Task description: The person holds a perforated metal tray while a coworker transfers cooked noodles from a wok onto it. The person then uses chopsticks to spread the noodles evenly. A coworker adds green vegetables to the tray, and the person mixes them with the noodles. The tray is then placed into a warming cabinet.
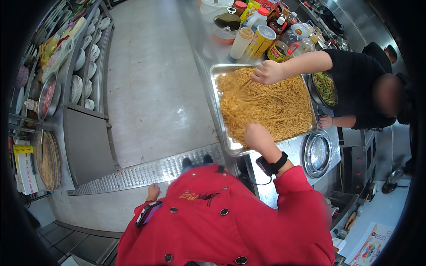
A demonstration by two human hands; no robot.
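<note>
My right hand (259, 137), blurred and curled like a fist, is over the near edge of a steel tray (238, 151) of brown noodles (266, 103). Whether it grips a utensil is hidden. The noodles just beyond it are smeared by motion. Low at my side hangs my left hand (153, 192), its fingers curled and nothing visible in them. Across the tray, a co-worker's hand (268, 72) holds what look like chopsticks (247, 83) down into the noodles. That person's other hand (325, 121) is at the tray's right side.
Bottles, a squeeze bottle (241, 45) and a yellow can (261, 41) crowd the counter behind the tray. A bowl of green vegetables (324, 88) and a round steel lid or dish (318, 154) stand to the right. Leftward, a rack holds plates (76, 89); a round chopping block (49, 161) lies nearer.
</note>
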